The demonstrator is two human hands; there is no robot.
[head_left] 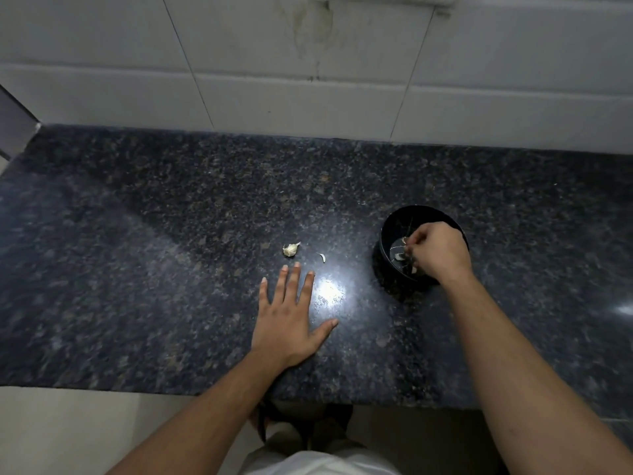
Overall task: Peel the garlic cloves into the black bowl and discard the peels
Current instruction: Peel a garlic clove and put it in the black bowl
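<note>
flat on the dark speckled granite counter [144,255]: left hand [291,320], palm down, fingers straight and spread, thumb angled out to the right, holding nothing. just beyond its fingertips, not touching: pale garlic piece [291,249] with papery skin on it, lying alone on the stone. a little right of that, apart from it: small curved scrap of peel [322,257], close to a bright glare patch on the counter. further right, well apart from the left hand: black bowl [394,228], upright on the counter, with a few pale bits [399,257] on its bottom, too small and blurred to tell as cloves or peel. over and partly inside the bowl: right hand [442,252], fingers curled together and pointing down into it, with thin stringy wisps at the fingertips; cannot tell whether anything is really pinched there, blurred and partly hidden by the knuckles. near rim and right side of the bowl covered by that hand and wrist. wide bare stretch of counter to the left of the left hand, more behind the garlic up to the white tiled wall [308,80]. front counter edge running just under both forearms. left end of the counter cut at an angle near the frame edge; right end running out of view. below the edge, light clothing and dark shapes, hard to make out.
</note>
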